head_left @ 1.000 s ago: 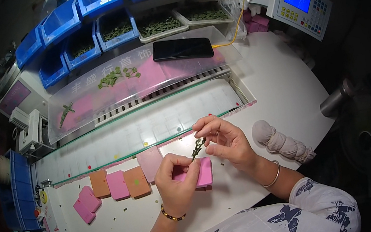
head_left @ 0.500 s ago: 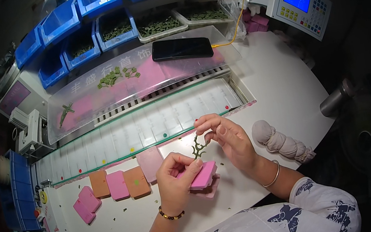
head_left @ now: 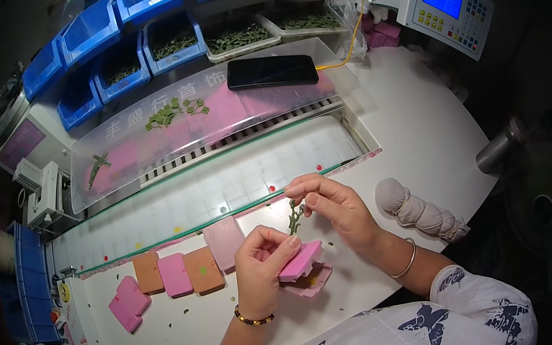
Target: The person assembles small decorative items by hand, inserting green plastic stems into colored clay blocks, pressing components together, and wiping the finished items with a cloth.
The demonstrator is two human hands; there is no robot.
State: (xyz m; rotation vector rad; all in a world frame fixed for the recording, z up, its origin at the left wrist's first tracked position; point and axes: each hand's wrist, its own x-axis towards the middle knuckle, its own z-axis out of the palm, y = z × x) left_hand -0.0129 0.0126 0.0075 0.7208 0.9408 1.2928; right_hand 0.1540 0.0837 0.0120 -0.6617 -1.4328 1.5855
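Head view: left hand (head_left: 260, 270) pinches a green branched piece (head_left: 295, 221) above the upper pink block (head_left: 300, 261), with the lower pink block (head_left: 310, 285) now more exposed, suggesting the piece is free; right hand (head_left: 341, 211) curls at its tip, grip undetermined.

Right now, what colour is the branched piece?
Green; the branched piece shows best in the head view.

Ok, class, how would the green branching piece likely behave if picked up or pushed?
The green branching piece probably holds its shape, since it stands up from the pinch of the left hand. It is likely light, being small and slender. Its thin branches look apt to bend or snap if pushed hard.
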